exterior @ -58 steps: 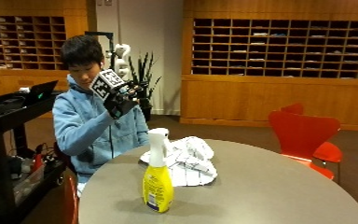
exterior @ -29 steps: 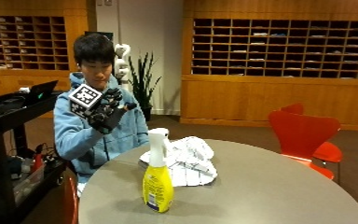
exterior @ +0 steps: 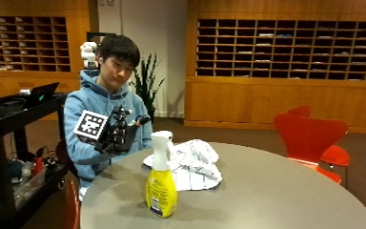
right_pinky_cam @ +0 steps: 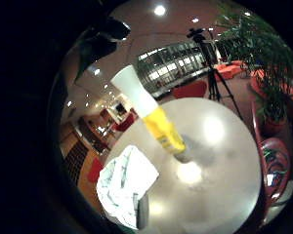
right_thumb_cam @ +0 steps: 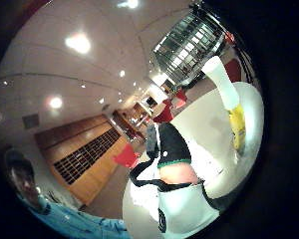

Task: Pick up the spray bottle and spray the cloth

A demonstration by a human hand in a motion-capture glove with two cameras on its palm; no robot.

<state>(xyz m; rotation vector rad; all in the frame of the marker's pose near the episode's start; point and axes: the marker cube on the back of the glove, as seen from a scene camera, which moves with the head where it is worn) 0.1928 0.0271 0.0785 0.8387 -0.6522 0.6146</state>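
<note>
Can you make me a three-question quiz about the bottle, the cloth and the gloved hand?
1. Where is the spray bottle?
A. Standing on the table
B. Lying on the red chair
C. In the gloved hand

2. What colour is the bottle's body?
A. Blue
B. Yellow
C. Green

3. What is the gloved right hand doing?
A. Squeezing the bottle
B. Pressing on the cloth
C. Held up in the air, holding nothing

Answers:
1. A, the bottle stands upright near the table's front edge, with the white cloth behind it.
2. B, the body is yellow under a white sprayer top.
3. C, the hand is raised over the table's edge, apart from both bottle and cloth.
</note>
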